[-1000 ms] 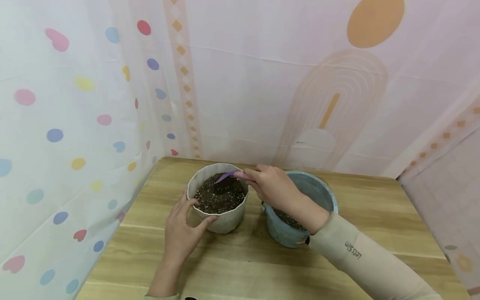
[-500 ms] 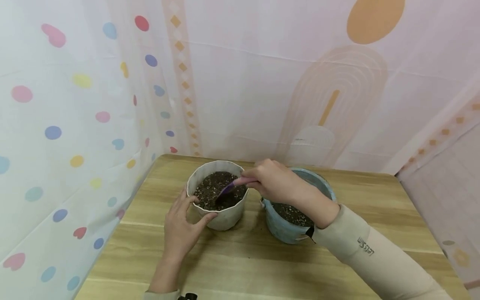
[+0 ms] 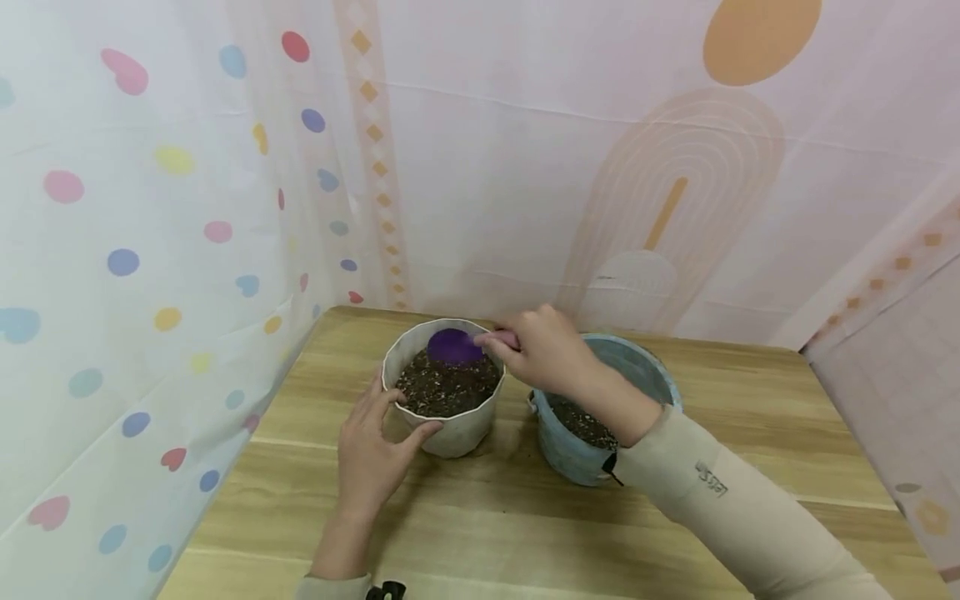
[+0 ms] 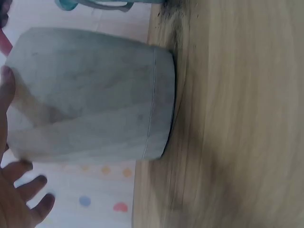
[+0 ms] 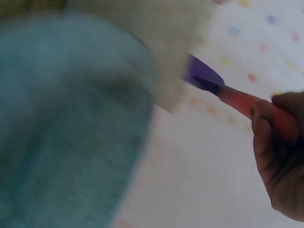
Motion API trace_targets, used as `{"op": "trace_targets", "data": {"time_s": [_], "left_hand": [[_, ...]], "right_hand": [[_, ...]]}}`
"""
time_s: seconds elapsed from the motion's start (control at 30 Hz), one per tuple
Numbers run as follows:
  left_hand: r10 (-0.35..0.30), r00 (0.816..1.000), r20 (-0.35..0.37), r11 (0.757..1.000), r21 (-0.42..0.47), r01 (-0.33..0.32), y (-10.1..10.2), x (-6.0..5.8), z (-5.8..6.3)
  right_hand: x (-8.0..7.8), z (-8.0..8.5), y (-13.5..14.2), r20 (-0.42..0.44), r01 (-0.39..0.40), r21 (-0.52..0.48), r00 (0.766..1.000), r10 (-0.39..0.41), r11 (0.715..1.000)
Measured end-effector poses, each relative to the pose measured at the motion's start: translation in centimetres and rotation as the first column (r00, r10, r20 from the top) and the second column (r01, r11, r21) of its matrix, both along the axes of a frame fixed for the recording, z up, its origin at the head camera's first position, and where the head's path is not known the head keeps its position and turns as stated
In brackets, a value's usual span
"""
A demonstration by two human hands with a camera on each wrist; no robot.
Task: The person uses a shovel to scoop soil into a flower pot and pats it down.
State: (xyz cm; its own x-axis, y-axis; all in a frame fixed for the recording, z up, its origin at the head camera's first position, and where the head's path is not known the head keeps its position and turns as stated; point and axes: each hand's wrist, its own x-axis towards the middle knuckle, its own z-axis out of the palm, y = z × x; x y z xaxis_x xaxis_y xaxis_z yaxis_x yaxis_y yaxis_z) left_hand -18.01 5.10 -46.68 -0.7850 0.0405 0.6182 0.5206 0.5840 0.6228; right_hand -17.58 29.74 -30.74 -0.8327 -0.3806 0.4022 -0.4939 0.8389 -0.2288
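A white flower pot (image 3: pixel 459 437) with a wavy rim stands on the wooden table, holding dark, speckled soil (image 3: pixel 446 390). My left hand (image 3: pixel 371 454) grips its left side, one fingertip over the rim and the thumb against the front wall. In the left wrist view the pot's outer wall (image 4: pixel 90 95) fills the middle, with several fingers spread past its edge. My right hand (image 3: pixel 551 354) holds the pink handle of a small trowel (image 5: pixel 204 75). Its purple blade (image 3: pixel 453 347) is tipped broadside at the pot's back, above the soil.
Right of the pot stands a light blue bucket (image 3: pixel 573 454) with soil low inside; my right forearm passes over it. A black object (image 3: pixel 388 590) shows by the left cuff. Patterned curtains (image 3: pixel 510 192) hang behind the wooden table (image 3: pixel 480 542) and to its left.
The trowel blade first went down into the soil, then rose toward the pot's back and turned its broad face to view. My left hand keeps its hold on the pot.
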Motion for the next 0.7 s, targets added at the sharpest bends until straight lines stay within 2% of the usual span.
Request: {"op": "trace_targets", "data": {"time_s": [0.1, 0.17, 0.3, 0.37, 0.47, 0.57, 0.7], "left_hand": [[0.042, 0.999, -0.019, 0.999, 0.016, -0.042, 1.3, 0.6, -0.1], [0.063, 0.998, -0.019, 0.997, 0.041, -0.062, 2.2, 1.3, -0.2], [0.082, 0.997, -0.015, 0.992, 0.102, -0.080, 3.7, 2.5, -0.2], [0.096, 0.995, -0.004, 0.987, 0.129, -0.094, 4.0, 3.1, -0.1], [0.122, 0.993, 0.006, 0.980, 0.158, -0.121, 4.0, 3.7, 0.1], [0.142, 0.990, -0.007, 0.976, 0.168, -0.139, 3.7, 4.0, 0.3], [0.157, 0.986, -0.047, 0.975, 0.167, -0.147, 3.3, 4.3, 0.1]], "right_hand": [[0.0, -1.3, -0.1, 0.053, 0.078, -0.015, 0.996, -0.077, 0.997], [0.7, -1.7, 0.1, 0.050, 0.120, -0.053, 0.992, -0.117, 0.991], [3.6, -2.9, 0.1, -0.067, 0.165, -0.224, 0.981, -0.184, 0.960], [5.0, -4.1, -0.6, -0.117, 0.161, -0.329, 0.971, -0.209, 0.931], [6.6, -6.4, -2.1, -0.120, 0.116, -0.460, 0.974, -0.191, 0.880], [7.4, -8.3, -3.6, -0.070, 0.077, -0.559, 0.988, -0.139, 0.826], [7.7, -9.8, -4.5, -0.075, 0.038, -0.602, 0.992, -0.104, 0.798]]}}
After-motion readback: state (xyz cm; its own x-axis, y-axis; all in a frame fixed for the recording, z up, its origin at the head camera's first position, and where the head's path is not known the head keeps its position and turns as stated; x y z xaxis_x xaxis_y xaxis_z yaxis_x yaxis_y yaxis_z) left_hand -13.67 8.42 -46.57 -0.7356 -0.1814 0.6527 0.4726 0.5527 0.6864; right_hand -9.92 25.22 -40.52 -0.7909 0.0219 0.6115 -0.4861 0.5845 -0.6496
